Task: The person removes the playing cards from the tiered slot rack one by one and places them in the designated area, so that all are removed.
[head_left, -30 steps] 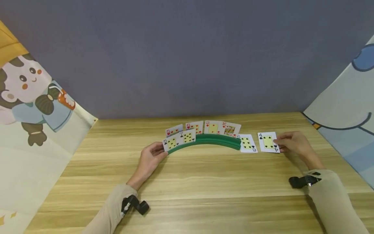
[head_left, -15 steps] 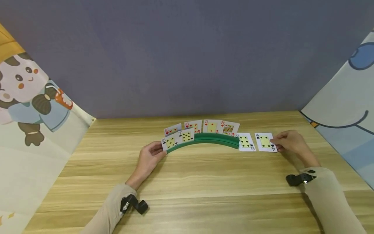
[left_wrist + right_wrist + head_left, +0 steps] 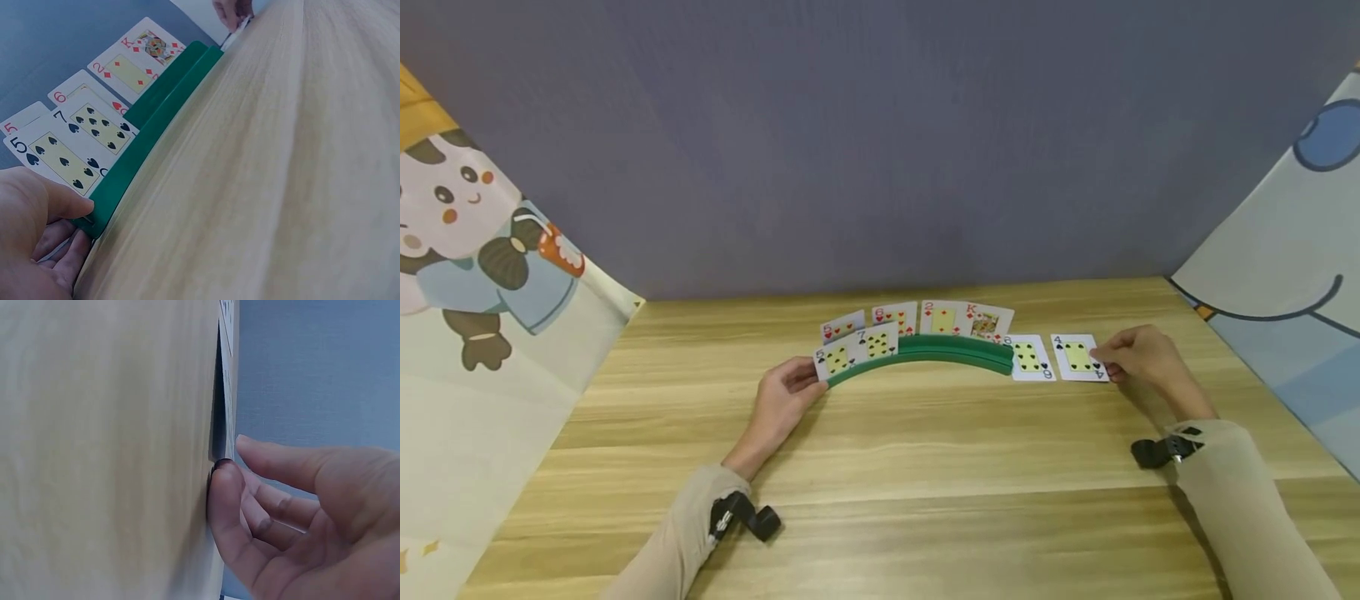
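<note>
A curved green card holder (image 3: 955, 348) stands on the table. My left hand (image 3: 781, 398) grips its left end, with the thumb (image 3: 72, 203) at the front in the left wrist view. The five of spades (image 3: 837, 360) and seven of spades (image 3: 878, 340) stand in its front slot. Behind them are the five of hearts (image 3: 844, 327), six of hearts (image 3: 895, 316), two of diamonds (image 3: 942, 317) and king of diamonds (image 3: 988, 322). My right hand (image 3: 1146, 362) pinches the right edge of the four of spades (image 3: 1075, 357), whose near edge is lifted off the table in the right wrist view.
A six of spades (image 3: 1032, 358) lies flat between the holder's right end and the four. The wooden table (image 3: 925, 467) meets a grey-blue back wall (image 3: 895, 150). Cartoon-printed panels flank it at left (image 3: 490, 250) and right (image 3: 1285, 225).
The four of spades has slid slightly left with my right hand, narrowing its gap to the six of spades. My left hand keeps its grip on the holder. The head view has shifted slightly.
</note>
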Demonstrator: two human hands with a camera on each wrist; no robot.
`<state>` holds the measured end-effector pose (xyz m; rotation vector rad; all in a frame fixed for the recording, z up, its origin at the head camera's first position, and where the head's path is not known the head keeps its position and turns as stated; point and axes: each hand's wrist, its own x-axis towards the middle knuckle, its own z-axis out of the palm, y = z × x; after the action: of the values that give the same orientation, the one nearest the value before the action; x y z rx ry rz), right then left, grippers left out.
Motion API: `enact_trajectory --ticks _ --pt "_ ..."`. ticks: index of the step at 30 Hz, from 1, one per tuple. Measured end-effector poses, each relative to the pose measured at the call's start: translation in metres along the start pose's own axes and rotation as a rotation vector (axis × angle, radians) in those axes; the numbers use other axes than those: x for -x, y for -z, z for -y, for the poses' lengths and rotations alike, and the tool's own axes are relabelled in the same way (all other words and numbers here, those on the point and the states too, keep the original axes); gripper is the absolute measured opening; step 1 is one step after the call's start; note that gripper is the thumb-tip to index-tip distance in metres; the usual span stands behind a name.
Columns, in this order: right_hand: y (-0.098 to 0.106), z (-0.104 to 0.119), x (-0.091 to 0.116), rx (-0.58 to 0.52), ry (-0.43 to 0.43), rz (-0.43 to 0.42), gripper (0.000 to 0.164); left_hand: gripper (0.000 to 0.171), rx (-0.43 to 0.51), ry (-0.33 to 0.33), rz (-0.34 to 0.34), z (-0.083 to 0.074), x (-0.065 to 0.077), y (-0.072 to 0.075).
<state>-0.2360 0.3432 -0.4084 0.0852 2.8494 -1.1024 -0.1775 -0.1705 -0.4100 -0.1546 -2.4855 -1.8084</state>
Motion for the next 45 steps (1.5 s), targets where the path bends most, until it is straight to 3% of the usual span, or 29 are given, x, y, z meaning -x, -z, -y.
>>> enact_trajectory --ticks 9,22,36,45 --pt "0.001 0.005 0.000 -0.024 0.024 -0.013 0.028 0.034 0.004 -0.012 0.000 0.001 -0.002 0.001" --pt "0.022 0.026 0.012 -0.001 0.057 -0.038 0.057 0.033 0.001 -0.020 0.006 0.000 -0.001 0.000" --pt "0.013 0.093 0.039 0.127 0.268 -0.180 0.058 0.033 0.016 -0.014 0.013 0.000 0.000 -0.003" --pt "-0.011 0.133 0.040 0.055 0.428 -0.283 0.039 0.034 0.016 -0.021 0.006 0.001 -0.001 0.000"
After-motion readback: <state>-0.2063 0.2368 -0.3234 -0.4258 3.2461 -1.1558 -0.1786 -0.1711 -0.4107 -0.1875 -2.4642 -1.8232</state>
